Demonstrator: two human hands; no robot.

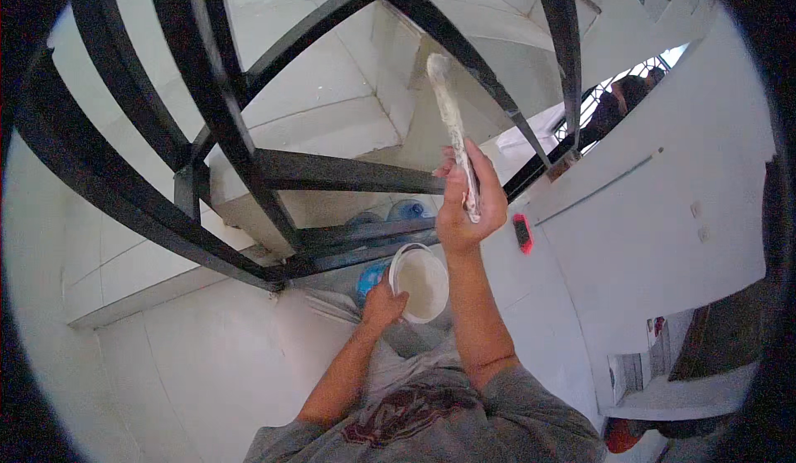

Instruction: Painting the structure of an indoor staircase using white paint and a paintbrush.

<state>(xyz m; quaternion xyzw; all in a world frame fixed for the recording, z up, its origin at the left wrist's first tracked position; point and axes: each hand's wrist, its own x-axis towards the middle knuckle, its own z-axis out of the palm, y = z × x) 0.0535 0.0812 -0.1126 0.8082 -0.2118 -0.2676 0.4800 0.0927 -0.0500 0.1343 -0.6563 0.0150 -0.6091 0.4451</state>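
My right hand is raised in the middle, closed around the handle of a paintbrush. The brush is smeared with white from end to end. It points up and away from me, its pale bristle end next to a black railing bar. Lower down, my left hand grips the near-left side of a small white bucket, thumb over the rim. Pale, whitish paint shows inside the bucket, which is held just in front of my body.
Black metal railings cross the left and top. Pale steps lie beyond them. Blue plastic water jugs stand behind the bucket. On the right, a red-and-black object lies near a white wall. A dark shape shows by a barred window.
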